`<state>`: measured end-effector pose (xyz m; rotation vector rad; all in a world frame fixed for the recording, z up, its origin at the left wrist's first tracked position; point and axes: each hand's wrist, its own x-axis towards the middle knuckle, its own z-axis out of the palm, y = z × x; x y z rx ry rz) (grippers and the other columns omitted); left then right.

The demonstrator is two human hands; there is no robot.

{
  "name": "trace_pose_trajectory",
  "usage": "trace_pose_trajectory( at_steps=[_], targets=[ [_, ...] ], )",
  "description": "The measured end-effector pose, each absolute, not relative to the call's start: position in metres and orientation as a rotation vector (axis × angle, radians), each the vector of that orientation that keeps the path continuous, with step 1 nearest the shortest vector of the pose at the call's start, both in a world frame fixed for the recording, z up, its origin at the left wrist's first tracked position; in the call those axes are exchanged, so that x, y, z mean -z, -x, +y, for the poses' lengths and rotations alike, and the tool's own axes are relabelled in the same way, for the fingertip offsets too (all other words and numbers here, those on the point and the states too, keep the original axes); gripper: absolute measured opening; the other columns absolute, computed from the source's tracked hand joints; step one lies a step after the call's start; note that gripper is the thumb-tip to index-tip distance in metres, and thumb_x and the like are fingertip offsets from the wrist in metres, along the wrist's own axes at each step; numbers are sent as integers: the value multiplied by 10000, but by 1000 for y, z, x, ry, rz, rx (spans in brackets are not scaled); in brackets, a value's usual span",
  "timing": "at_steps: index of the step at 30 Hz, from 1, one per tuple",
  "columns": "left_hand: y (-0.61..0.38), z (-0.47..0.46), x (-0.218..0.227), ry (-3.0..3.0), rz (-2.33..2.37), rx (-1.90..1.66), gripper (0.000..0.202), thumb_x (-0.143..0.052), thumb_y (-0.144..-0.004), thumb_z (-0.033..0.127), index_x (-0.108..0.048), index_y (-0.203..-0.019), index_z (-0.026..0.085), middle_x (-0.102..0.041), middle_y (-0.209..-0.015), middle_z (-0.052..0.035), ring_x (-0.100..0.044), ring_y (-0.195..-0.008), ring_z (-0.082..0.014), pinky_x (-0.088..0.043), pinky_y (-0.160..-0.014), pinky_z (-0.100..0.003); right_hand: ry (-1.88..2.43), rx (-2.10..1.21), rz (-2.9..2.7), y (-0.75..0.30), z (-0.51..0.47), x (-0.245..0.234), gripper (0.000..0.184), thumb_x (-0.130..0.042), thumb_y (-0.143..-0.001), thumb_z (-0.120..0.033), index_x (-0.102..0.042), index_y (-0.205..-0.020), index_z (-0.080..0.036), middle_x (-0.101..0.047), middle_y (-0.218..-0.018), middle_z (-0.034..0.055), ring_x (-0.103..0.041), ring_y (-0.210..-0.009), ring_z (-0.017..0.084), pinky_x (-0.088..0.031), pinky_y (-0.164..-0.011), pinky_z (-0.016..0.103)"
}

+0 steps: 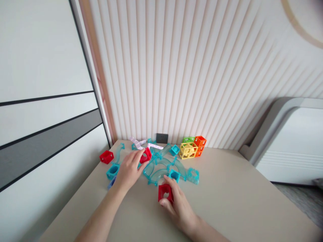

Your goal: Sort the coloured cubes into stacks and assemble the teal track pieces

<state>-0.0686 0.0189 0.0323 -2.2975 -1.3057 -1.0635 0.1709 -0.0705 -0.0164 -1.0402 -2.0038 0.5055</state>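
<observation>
We share a single view, worn on the person's head and looking forward and down over the worktop (217, 195). We face the ribbed wall (151, 67) (it fills much of the upper picture), and the worktop runs away from us to meet it. Our outlook is wide: a white cupboard (45, 50) closes the left side, and a grey panel (264, 124) stands at the right. We look from above and behind the left hand (130, 169) and the right hand (179, 203), near enough to make out fingers, while the red blocks (165, 189) look small.
</observation>
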Motion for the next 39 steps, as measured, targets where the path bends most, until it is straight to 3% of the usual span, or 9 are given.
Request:
trace_pose_trajectory(
  at_steps=[7, 10, 16, 20, 23, 27, 32, 37, 39],
  targets=[
    [74, 46, -25, 2039, -1881, 755, 407, -492, -977, 333, -562, -1311, 112, -696, -1101, -174, -648, -1043, -331, -512, -856, -407, 961, -553, -2243, -157, -69, 4, 400, -669, -918, -393, -578, -1276, -241, -582, -1210, 96, -619, -1072, 207, -542, -934, 286],
    [68, 47, -25, 2022, -1940, 693, 434, -463, -981, 345, -557, -1324, 97, -701, -1097, -187, -659, -1019, -342, -510, -820, -407, 975, -429, -2343, -158, -68, -2, 341, -644, -927, -343, -589, -1250, -247, -611, -1231, 89, -608, -1086, 218, -528, -956, 328],
    [65, 46, -21, 1998, -1943, 611, 497, -392, -1007, 361, -489, -1385, 53, -696, -1098, -208, -677, -955, -342, -518, -757, -401, 970, -202, -2401, -164, -70, -15, 415, -556, -976, -403, -525, -1355, -237, -566, -1382, 129, -566, -1216, 263, -487, -1034, 401],
    [66, 46, -16, 2025, -1933, 607, 479, -385, -1015, 372, -511, -1374, 81, -676, -1125, -191, -676, -980, -322, -516, -772, -371, 976, -48, -2222, -187, -56, -17, 288, -511, -991, -283, -583, -1265, -233, -599, -1321, 123, -579, -1206, 238, -502, -1003, 378],
    [65, 43, -15, 2034, -1955, 566, 471, -388, -1012, 372, -519, -1375, 102, -657, -1154, -190, -672, -998, -320, -520, -763, -367, 1200, 97, -1892, -222, -29, -12, 249, -458, -1007, -233, -614, -1200, -222, -622, -1259, 123, -592, -1170, 233, -503, -995, 400],
    [62, 37, -14, 2007, -1989, 493, 508, -389, -1005, 369, -484, -1413, 82, -634, -1187, -218, -661, -1002, -340, -531, -724, -391, 1500, 287, -1794, -269, 12, -2, 334, -441, -1011, -287, -600, -1286, -186, -620, -1301, 148, -565, -1216, 297, -467, -1038, 505],
    [52, 29, -14, 1965, -1744, 718, 468, -451, -982, 341, -545, -1367, 91, -582, -1295, -251, -582, -1168, -384, -513, -898, -491, 1695, 353, -1851, -282, 43, 0, 421, -443, -1012, -336, -506, -1413, -222, -569, -1397, 142, -598, -1212, 295, -505, -997, 466],
    [27, 5, -25, 2357, -1150, 1046, 298, -483, -975, 306, -654, -1194, 198, -637, -1271, -141, -561, -1244, -300, -477, -1043, -468, 1761, 351, -1771, -271, 47, -4, 381, -523, -966, -422, -539, -1292, -226, -567, -1339, 142, -667, -1057, 286, -557, -862, 431],
    [15, -10, -30, 2504, -971, 1069, 337, -476, -972, 383, -660, -1178, 189, -646, -1272, -138, -537, -1272, -310, -450, -1078, -488, 1774, 319, -1735, -271, 42, -5, 337, -535, -949, -431, -546, -1211, -220, -566, -1313, 132, -669, -1028, 282, -563, -814, 413]
  ],
)
